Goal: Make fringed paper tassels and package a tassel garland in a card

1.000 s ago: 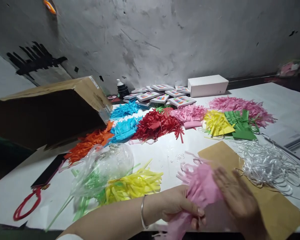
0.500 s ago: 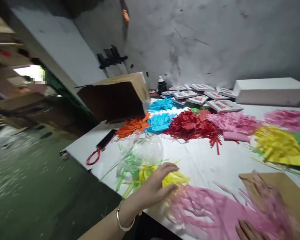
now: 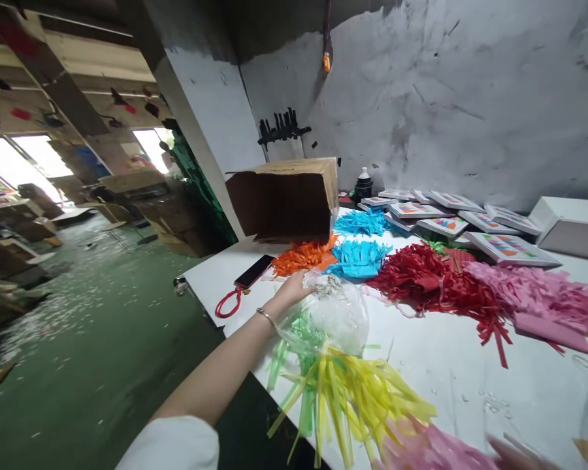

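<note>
My left hand (image 3: 296, 290) reaches out to the clear plastic bag (image 3: 345, 320), its fingers closed on the bag's upper left edge. Pale and whitish small bits show inside the bag. Green paper strips (image 3: 306, 333) lie against the bag, and a bunch of yellow paper fringe (image 3: 357, 385) spreads out below it. Pink paper fringe (image 3: 426, 447) lies at the bottom edge. Close to it, my right hand (image 3: 517, 454) is just a blur at the frame's lower edge, with its fingers smeared by motion.
An open cardboard box (image 3: 284, 202) lies on its side at the back left. A phone (image 3: 253, 271) with a red strap rests near the table's left edge. Orange (image 3: 301, 258), blue (image 3: 360, 258) and red fringes (image 3: 421, 277) line the middle, before several flat boxes (image 3: 512, 248).
My left hand has moved forward from above the yellow fringe to the plastic bag and taken hold of it. The view has swung left, leaving my right hand barely in frame.
</note>
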A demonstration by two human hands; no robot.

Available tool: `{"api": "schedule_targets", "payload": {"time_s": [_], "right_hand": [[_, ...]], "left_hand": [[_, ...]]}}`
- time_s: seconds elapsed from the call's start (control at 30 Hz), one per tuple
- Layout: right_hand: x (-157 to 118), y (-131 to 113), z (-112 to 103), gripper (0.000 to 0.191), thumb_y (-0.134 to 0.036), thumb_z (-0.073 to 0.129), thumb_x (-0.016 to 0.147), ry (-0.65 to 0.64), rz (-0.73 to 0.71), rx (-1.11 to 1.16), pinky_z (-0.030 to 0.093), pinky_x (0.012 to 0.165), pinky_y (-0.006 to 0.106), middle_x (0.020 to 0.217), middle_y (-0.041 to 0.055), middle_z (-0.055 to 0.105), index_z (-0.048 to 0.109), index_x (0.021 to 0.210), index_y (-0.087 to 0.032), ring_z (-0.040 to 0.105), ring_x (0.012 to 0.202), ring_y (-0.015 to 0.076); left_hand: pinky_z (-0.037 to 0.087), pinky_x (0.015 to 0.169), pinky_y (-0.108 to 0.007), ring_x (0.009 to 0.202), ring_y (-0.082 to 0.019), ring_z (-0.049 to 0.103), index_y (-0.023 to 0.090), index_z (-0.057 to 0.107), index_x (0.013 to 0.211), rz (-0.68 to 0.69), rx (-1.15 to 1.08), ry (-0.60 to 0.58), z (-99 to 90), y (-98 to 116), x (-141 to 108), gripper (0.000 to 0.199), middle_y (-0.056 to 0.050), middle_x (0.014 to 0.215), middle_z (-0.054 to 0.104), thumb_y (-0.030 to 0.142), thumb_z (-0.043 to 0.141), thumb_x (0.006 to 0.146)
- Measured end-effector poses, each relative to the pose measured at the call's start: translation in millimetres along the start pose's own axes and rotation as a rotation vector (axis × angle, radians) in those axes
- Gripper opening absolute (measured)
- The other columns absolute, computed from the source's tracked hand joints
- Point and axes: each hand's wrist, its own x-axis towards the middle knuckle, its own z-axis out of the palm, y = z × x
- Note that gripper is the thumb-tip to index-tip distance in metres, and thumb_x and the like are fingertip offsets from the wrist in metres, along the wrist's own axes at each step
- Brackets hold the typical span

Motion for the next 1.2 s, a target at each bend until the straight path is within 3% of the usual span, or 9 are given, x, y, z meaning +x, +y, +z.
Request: {"api": "schedule_targets", "payload": {"time_s": [0.07, 0.13, 0.27, 0.33, 0.43, 0.67, 0.97, 1.1, 1.2], "right_hand": [[34.7, -13.7, 13.7, 0.037, -0.045, 0.047, 0.098, -0.164, 0.116, 0.075, 0.058, 0.067, 0.03, 0.093, -0.0003, 0.077, 0.063, 0.13, -0.037, 0.073, 0.076, 0.0206], [80.5, -26.4, 42.4, 0.045, -0.049, 0.055, 0.096, -0.726, 0.558, 0.375, 0.058, 0.078, 0.032, 0.107, 0.0067, 0.074, 0.06, 0.132, -0.023, 0.073, 0.085, 0.0224], [146.6, -41.8, 122.2, 0.048, -0.05, 0.05, 0.101, -0.915, 0.766, 0.433, 0.058, 0.064, 0.031, 0.098, 0.0073, 0.07, 0.053, 0.133, -0.014, 0.069, 0.069, 0.0158], [152.5, -41.7, 150.7, 0.036, -0.042, 0.058, 0.099, -0.968, 0.801, 0.436, 0.059, 0.072, 0.033, 0.107, 0.0059, 0.067, 0.059, 0.124, -0.016, 0.068, 0.083, 0.0156], [142.5, -26.8, 162.5, 0.031, -0.038, 0.062, 0.098, -0.969, 0.799, 0.431, 0.058, 0.08, 0.037, 0.115, 0.0065, 0.065, 0.061, 0.12, -0.016, 0.066, 0.094, 0.0178], [121.8, 56.0, 113.6, 0.029, -0.037, 0.061, 0.098, -0.801, 0.775, 0.354, 0.058, 0.074, 0.033, 0.105, 0.004, 0.067, 0.061, 0.118, -0.016, 0.067, 0.083, 0.0149], [66.3, 164.9, 22.1, 0.026, -0.038, 0.06, 0.099, -0.566, 0.873, 0.19, 0.057, 0.067, 0.028, 0.096, 0.0019, 0.067, 0.063, 0.11, -0.015, 0.065, 0.074, 0.0122], [43.0, 188.4, -8.9, 0.027, -0.038, 0.061, 0.098, -0.461, 0.899, 0.087, 0.058, 0.073, 0.032, 0.103, 0.0033, 0.067, 0.064, 0.112, -0.016, 0.066, 0.083, 0.0147], [31.7, 183.4, -26.4, 0.027, -0.037, 0.06, 0.098, -0.338, 0.859, -0.038, 0.055, 0.086, 0.04, 0.112, 0.0066, 0.066, 0.063, 0.115, -0.016, 0.065, 0.097, 0.0194]], "left_hand": [[0.056, 0.091, -0.046, 0.109, -0.025, 0.064, 0.017, 0.059, 0.128, -0.018, 0.012, -0.057, 8.1, 2.9, 15.6, 0.035, -0.01, 0.129, 0.061, 0.034, 0.063, 0.097], [0.057, 0.09, -0.046, 0.107, -0.025, 0.065, 0.017, 0.059, 0.127, -0.041, 0.016, -0.109, 13.4, 4.7, 25.1, 0.034, -0.01, 0.127, 0.062, 0.034, 0.063, 0.097], [0.057, 0.089, -0.045, 0.107, -0.026, 0.065, 0.017, 0.06, 0.126, -0.069, -0.007, -0.18, 15.0, 4.8, 27.2, 0.034, -0.009, 0.127, 0.062, 0.034, 0.063, 0.097], [0.057, 0.089, -0.045, 0.107, -0.026, 0.065, 0.016, 0.06, 0.125, -0.067, -0.039, -0.192, 13.7, 4.3, 22.8, 0.034, -0.009, 0.126, 0.062, 0.035, 0.063, 0.097], [0.057, 0.089, -0.045, 0.107, -0.026, 0.065, 0.016, 0.061, 0.125, -0.041, -0.116, -0.189, 12.9, 5.9, 13.6, 0.034, -0.009, 0.126, 0.063, 0.035, 0.063, 0.097], [0.058, 0.084, -0.041, 0.098, -0.023, 0.067, 0.015, 0.063, 0.119, 0.059, -0.417, -0.154, 37.9, 41.4, -5.6, 0.03, -0.008, 0.117, 0.066, 0.035, 0.062, 0.097], [0.044, 0.049, -0.022, 0.052, -0.011, 0.053, 0.017, 0.063, 0.082, 0.147, -0.825, -0.262, 110.1, 150.6, -25.4, 0.016, 0.004, 0.067, 0.057, 0.032, 0.058, 0.083], [0.046, 0.049, -0.022, 0.055, -0.013, 0.056, 0.018, 0.062, 0.08, 0.152, -0.925, -0.342, 134.0, 196.2, -31.8, 0.019, 0.003, 0.068, 0.057, 0.037, 0.06, 0.078], [0.047, 0.05, -0.022, 0.062, -0.014, 0.057, 0.018, 0.063, 0.079, 0.131, -0.95, -0.355, 144.2, 216.2, -32.8, 0.019, 0.001, 0.073, 0.059, 0.037, 0.062, 0.075]]}}
